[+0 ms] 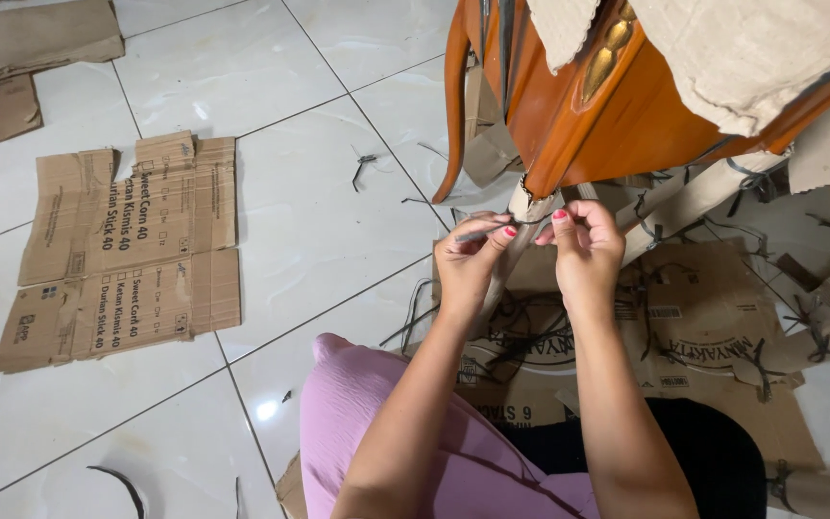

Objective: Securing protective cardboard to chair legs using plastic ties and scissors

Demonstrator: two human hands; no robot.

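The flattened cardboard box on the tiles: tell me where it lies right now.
In the head view the flattened cardboard box lies flat on the white floor tiles at the left, well apart from both hands and the wooden furniture at the upper right.

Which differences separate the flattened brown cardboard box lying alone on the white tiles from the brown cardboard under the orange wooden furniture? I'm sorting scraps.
The flattened brown cardboard box lies bare and uncovered; the brown cardboard under the furniture is strewn with dark straps. The first lies far from both hands, the second right beneath them. Both are printed and lie flat.

Flattened carton (127, 250) lay left-centre on floor (338, 231); chair (569, 106) stood upper right, w/ cardboard sheet (684, 336) under it.
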